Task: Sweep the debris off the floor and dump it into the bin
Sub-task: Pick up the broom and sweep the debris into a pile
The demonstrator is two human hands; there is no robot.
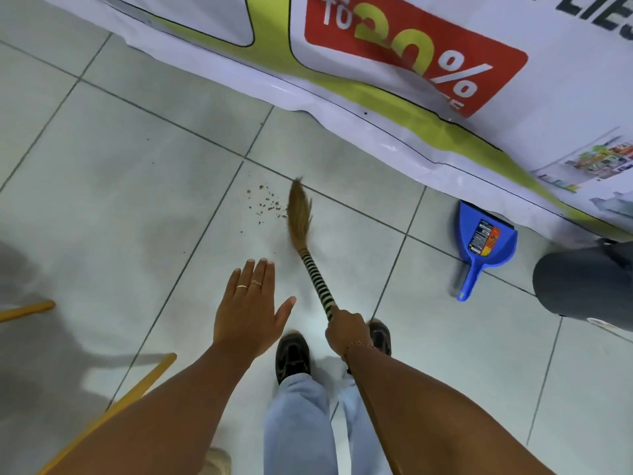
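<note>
The left hand (248, 313) hovers flat with fingers spread, holding nothing. Small brown debris crumbs (265, 205) lie on the pale tiled floor (120, 200), touching the straw hand broom (301, 214), whose striped handle the right hand (346, 332) grips. A blue plastic dustpan (483, 245) lies apart, near the dark grey bin (582, 282).

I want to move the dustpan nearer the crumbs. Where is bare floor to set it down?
Free: the tiles between the broom and the dustpan, and the floor left of the debris, ahead of the open left hand. Crowded: the strip along the banner, the spot around the shoes, and by the yellow sticks at lower left.
</note>
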